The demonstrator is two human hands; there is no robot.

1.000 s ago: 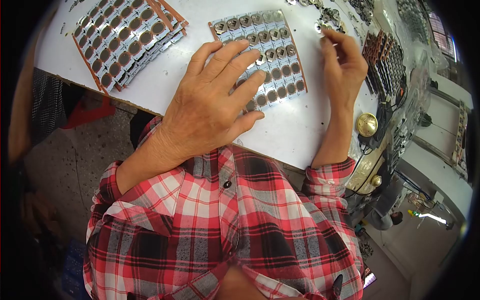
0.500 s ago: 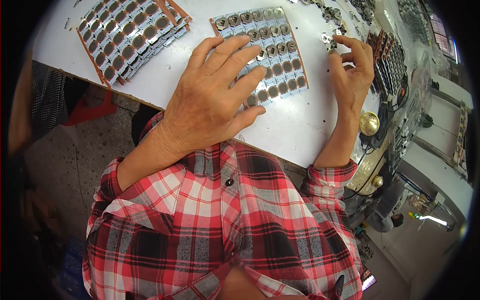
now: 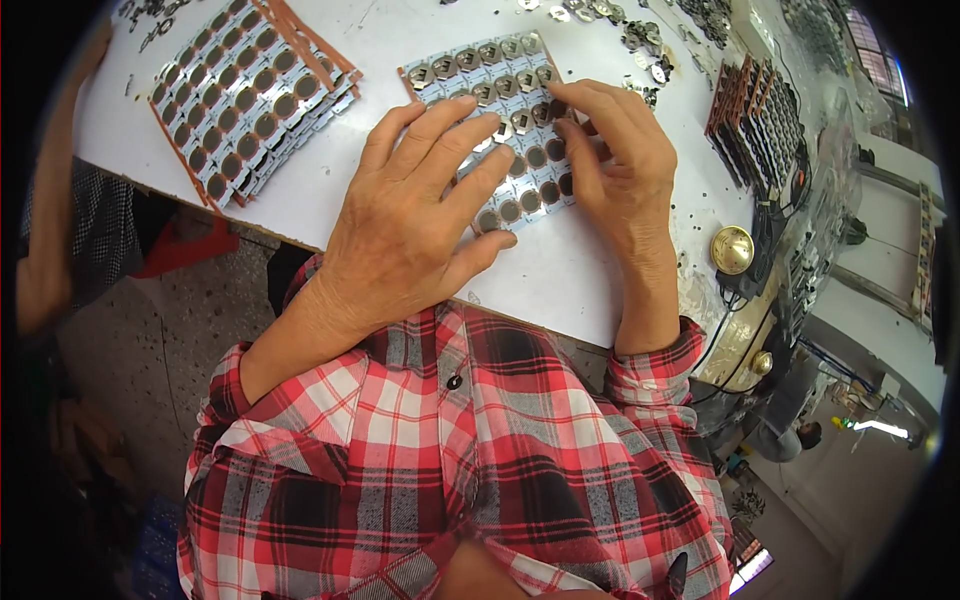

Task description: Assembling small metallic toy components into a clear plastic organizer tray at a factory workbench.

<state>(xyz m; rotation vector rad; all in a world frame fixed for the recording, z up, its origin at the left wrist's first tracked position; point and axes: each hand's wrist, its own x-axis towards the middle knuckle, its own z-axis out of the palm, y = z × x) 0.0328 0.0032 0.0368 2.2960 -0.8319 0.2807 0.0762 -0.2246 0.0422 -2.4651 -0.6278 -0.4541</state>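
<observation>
A light-blue panel of small circuit boards (image 3: 527,207) lies on the white table in front of me. Shiny metal clips sit on its far rows, while dark round pads show bare on the near rows. My left hand (image 3: 410,195) rests over the panel's left side, fingers spread and palm down, holding nothing. At the panel's right edge, my right hand (image 3: 628,165) is bent with thumb and forefinger drawn close over one of the middle rows. Whatever is between those fingertips is too small or hidden to make out.
On the left stands a stack of similar panels (image 3: 235,110) with brown edge strips. Loose metal clips (image 3: 640,38) are heaped at the far right. Farther right are another panel stack (image 3: 752,125) and a brass-coloured dome (image 3: 732,250). Another person's arm (image 3: 45,220) shows at the left.
My right hand has moved left from the loose clips to the panel's right edge. My left hand stays spread on the panel. The whole view has shifted slightly.
</observation>
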